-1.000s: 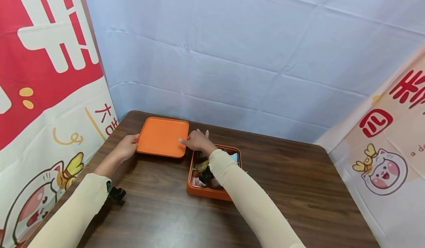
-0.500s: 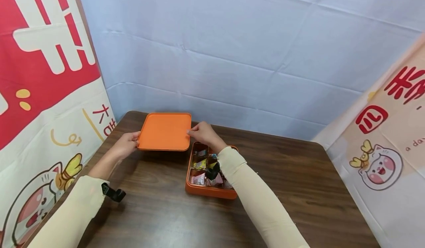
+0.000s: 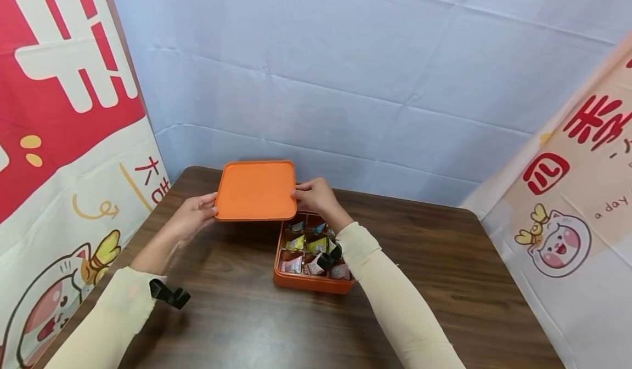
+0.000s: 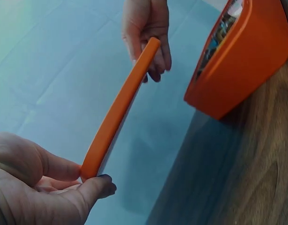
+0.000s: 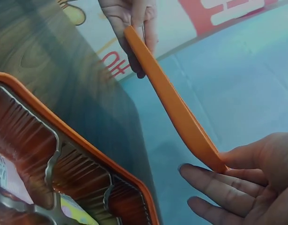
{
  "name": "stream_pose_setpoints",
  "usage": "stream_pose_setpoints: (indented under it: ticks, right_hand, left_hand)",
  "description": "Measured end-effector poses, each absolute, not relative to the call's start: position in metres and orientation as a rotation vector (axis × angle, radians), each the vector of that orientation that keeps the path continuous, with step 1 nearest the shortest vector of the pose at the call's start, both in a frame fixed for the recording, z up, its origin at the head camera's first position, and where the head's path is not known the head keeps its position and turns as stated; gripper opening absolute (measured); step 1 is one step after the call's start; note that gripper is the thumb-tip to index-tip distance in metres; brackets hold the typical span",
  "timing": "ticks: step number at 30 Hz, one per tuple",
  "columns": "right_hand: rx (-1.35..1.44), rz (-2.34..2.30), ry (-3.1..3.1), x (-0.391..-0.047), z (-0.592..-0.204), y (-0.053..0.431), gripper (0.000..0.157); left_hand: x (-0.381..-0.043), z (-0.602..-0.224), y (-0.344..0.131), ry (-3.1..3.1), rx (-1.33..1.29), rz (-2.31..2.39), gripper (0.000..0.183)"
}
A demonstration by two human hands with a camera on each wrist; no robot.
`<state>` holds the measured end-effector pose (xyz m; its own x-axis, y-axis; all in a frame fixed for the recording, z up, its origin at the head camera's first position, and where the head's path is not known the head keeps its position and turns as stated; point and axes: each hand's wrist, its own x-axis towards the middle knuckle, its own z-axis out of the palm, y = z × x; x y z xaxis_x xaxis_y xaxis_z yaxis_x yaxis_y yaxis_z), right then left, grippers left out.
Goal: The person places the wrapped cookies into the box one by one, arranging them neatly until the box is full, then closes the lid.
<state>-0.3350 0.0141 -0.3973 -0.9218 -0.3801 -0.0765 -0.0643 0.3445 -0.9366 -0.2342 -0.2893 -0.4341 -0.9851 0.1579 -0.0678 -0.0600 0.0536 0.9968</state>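
Observation:
An orange square lid (image 3: pixel 255 190) is held level above the table, between both hands. My left hand (image 3: pixel 194 215) pinches its left edge, thumb on one face and fingers on the other, as the left wrist view shows. At the opposite edge my right hand (image 3: pixel 316 198) pinches the lid between thumb and index finger; its other fingers (image 5: pixel 223 192) are spread apart from it. Just below and to the right of the lid stands an orange box (image 3: pixel 312 284) with a compartmented insert. Small wrapped pieces (image 3: pixel 294 243), yellow, pink and blue, lie in its compartments. The right forearm hides part of the box.
The dark wooden table (image 3: pixel 237 314) carries the box near its middle. A pale blue cloth wall (image 3: pixel 345 84) rises behind the table. Printed banners hang at the left (image 3: pixel 99 155) and right. Black wrist mounts (image 3: pixel 169 294) hang from both sleeves.
Both hands have raised the lid off the table and shifted it to the right, toward the box. The right hand has moved off the box, uncovering more compartments.

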Motion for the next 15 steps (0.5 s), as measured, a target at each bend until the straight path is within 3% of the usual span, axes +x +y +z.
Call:
stream_pose_setpoints:
  ticks: [15]
  right_hand:
    - [-0.362,-1.625,2.417,-0.318,-0.390,0.052,0.028]
  left_hand:
    - [-0.219,-0.425,-0.263,2.172,0.158,2.118,0.058]
